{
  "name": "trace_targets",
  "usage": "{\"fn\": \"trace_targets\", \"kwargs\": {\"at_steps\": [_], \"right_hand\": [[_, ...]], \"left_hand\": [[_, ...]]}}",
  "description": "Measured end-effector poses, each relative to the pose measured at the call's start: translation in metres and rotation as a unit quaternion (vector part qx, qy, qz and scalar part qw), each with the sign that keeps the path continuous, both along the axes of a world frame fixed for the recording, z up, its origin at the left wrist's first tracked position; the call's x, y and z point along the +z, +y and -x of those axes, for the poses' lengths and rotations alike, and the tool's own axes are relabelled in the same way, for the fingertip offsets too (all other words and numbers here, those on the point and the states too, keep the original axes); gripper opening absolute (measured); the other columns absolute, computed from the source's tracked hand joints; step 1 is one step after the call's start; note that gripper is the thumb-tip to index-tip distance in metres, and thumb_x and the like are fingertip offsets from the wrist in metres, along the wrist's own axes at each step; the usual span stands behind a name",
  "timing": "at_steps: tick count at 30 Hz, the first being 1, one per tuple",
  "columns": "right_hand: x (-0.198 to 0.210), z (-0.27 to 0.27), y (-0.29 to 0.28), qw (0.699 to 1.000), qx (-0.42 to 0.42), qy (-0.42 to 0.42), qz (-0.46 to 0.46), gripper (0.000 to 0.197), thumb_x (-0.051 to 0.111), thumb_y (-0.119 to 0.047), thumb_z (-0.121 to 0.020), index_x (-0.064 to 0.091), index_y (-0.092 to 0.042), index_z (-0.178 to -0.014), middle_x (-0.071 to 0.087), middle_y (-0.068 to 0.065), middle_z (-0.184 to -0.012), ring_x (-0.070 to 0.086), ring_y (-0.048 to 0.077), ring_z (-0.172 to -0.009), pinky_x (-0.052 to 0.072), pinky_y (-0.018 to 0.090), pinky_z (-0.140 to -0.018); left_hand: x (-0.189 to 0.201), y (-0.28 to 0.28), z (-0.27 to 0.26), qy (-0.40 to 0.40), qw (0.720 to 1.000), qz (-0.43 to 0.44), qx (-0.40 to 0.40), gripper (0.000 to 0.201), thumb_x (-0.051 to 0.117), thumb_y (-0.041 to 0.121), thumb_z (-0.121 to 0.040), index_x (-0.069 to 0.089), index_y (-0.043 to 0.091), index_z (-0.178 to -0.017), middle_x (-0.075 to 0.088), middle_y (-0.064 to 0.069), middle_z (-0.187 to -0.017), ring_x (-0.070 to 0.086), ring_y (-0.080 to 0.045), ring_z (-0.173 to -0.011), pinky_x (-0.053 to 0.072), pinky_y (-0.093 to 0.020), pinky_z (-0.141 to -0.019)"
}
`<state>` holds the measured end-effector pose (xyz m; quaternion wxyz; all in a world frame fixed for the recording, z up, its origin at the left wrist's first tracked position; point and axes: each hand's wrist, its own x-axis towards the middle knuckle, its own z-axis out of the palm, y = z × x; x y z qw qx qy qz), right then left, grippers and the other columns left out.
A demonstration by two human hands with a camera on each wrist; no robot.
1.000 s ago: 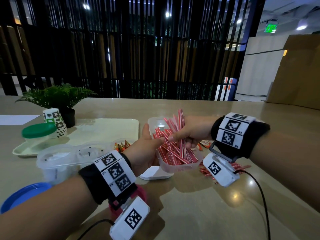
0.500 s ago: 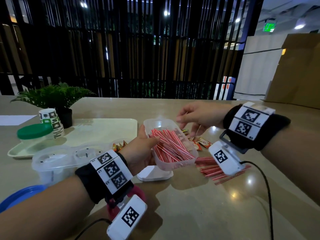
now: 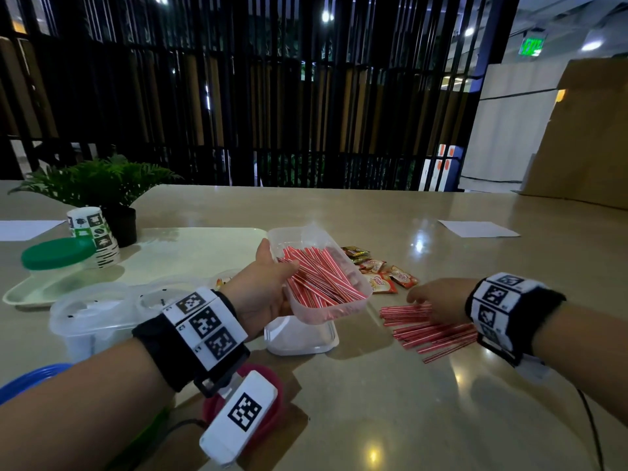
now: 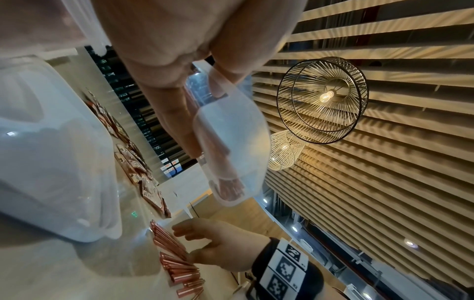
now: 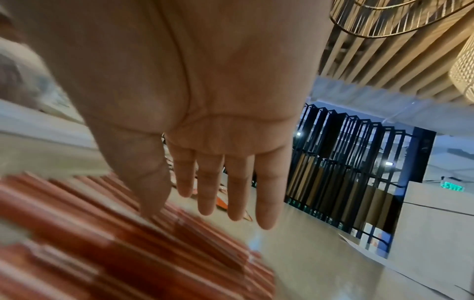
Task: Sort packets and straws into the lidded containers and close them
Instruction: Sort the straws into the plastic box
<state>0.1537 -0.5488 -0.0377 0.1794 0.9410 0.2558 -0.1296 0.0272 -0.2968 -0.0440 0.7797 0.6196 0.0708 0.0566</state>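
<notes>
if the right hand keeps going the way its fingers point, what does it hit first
Most likely the loose pile of red-and-white striped straws on the beige table: the open right hand reaches left and down just over them. Whether it touches them is unclear.

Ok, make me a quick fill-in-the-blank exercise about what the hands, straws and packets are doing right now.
1. The left hand holds a clear container filled with red ____.
2. The right hand reaches, fingers straight, over loose straws lying on the ____.
3. The snack packets lie on the table, ____ the held container.

Missing words: straws; table; outside
</notes>
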Motion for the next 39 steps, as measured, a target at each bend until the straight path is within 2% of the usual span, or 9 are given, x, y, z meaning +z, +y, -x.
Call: {"fn": "trace_targets", "kwargs": {"at_steps": [5, 7, 11, 13, 16, 19, 27, 34, 39], "right_hand": [[-0.009, -0.010, 0.007, 0.999, 0.027, -0.016, 0.017, 0.041, 0.050, -0.014, -0.092, 0.046, -0.017, -0.133, 0.049, 0.004, -0.137, 0.051, 0.021, -0.120, 0.042, 0.029, -0.095], [-0.010, -0.012, 0.011, 0.999, 0.033, -0.024, 0.027, 0.042, 0.051, -0.012, -0.092, 0.044, -0.015, -0.133, 0.048, 0.005, -0.136, 0.053, 0.022, -0.116, 0.043, 0.028, -0.088], [-0.016, -0.014, 0.016, 0.999, 0.021, -0.031, 0.020, 0.036, 0.055, -0.012, -0.090, 0.044, -0.015, -0.124, 0.054, 0.007, -0.127, 0.051, 0.019, -0.093, 0.040, 0.027, -0.074], [-0.018, -0.016, 0.017, 0.999, 0.023, -0.032, 0.020, 0.039, 0.055, -0.013, -0.090, 0.042, -0.014, -0.126, 0.053, 0.008, -0.128, 0.053, 0.020, -0.098, 0.040, 0.027, -0.077], [-0.020, -0.019, 0.019, 0.999, 0.027, -0.035, 0.019, 0.050, 0.056, -0.013, -0.091, 0.035, -0.013, -0.136, 0.050, 0.010, -0.134, 0.054, 0.024, -0.115, 0.045, 0.030, -0.091], [-0.022, -0.021, 0.020, 0.998, 0.032, -0.051, 0.028, 0.060, 0.053, -0.009, -0.092, 0.024, -0.011, -0.145, 0.042, 0.012, -0.140, 0.051, 0.026, -0.120, 0.045, 0.033, -0.096], [-0.031, -0.032, 0.020, 0.998, 0.042, -0.051, 0.000, 0.054, 0.054, -0.008, -0.090, 0.032, -0.011, -0.139, 0.048, 0.012, -0.136, 0.051, 0.027, -0.120, 0.045, 0.036, -0.098], [-0.035, -0.036, 0.022, 0.998, 0.040, -0.050, -0.011, 0.055, 0.052, -0.007, -0.091, 0.031, -0.011, -0.142, 0.045, 0.013, -0.138, 0.050, 0.026, -0.121, 0.043, 0.034, -0.097], [-0.036, -0.039, 0.020, 0.998, 0.016, -0.033, -0.049, 0.045, 0.051, -0.008, -0.090, 0.036, -0.012, -0.132, 0.053, 0.012, -0.128, 0.055, 0.025, -0.108, 0.046, 0.032, -0.086]], "left_hand": [[-0.003, 0.001, -0.004, 0.008, 1.000, 0.006, -0.003, 0.046, 0.041, 0.008, -0.103, 0.032, 0.035, -0.140, 0.056, -0.017, -0.130, 0.062, -0.041, -0.107, 0.058, -0.042, -0.058], [-0.004, 0.002, -0.005, 0.011, 1.000, 0.008, -0.003, 0.047, 0.041, 0.009, -0.103, 0.032, 0.035, -0.140, 0.057, -0.017, -0.129, 0.063, -0.040, -0.105, 0.057, -0.041, -0.057], [-0.005, 0.004, -0.006, 0.017, 1.000, 0.002, 0.000, 0.047, 0.042, 0.010, -0.103, 0.030, 0.036, -0.141, 0.058, -0.016, -0.128, 0.065, -0.039, -0.104, 0.058, -0.041, -0.059], [-0.005, 0.005, -0.006, 0.016, 1.000, -0.002, 0.001, 0.047, 0.042, 0.011, -0.103, 0.030, 0.036, -0.141, 0.059, -0.015, -0.126, 0.066, -0.038, -0.103, 0.058, -0.044, -0.063], [-0.005, 0.006, -0.006, 0.013, 1.000, -0.007, 0.004, 0.044, 0.042, 0.012, -0.103, 0.031, 0.035, -0.139, 0.061, -0.015, -0.124, 0.067, -0.037, -0.101, 0.059, -0.047, -0.068], [-0.005, 0.006, -0.007, 0.012, 1.000, -0.006, 0.008, 0.045, 0.042, 0.012, -0.103, 0.031, 0.035, -0.139, 0.060, -0.015, -0.125, 0.067, -0.038, -0.102, 0.059, -0.048, -0.068], [-0.006, 0.006, -0.010, 0.015, 1.000, -0.006, 0.015, 0.049, 0.043, 0.011, -0.102, 0.030, 0.037, -0.141, 0.057, -0.015, -0.129, 0.064, -0.040, -0.106, 0.059, -0.052, -0.073], [-0.005, 0.007, -0.010, 0.019, 1.000, -0.013, 0.017, 0.050, 0.043, 0.011, -0.102, 0.028, 0.038, -0.142, 0.058, -0.015, -0.128, 0.065, -0.038, -0.104, 0.060, -0.048, -0.068], [-0.006, 0.007, -0.010, 0.015, 1.000, -0.011, 0.019, 0.051, 0.044, 0.011, -0.102, 0.028, 0.037, -0.142, 0.058, -0.014, -0.129, 0.064, -0.038, -0.106, 0.059, -0.052, -0.072]]}}
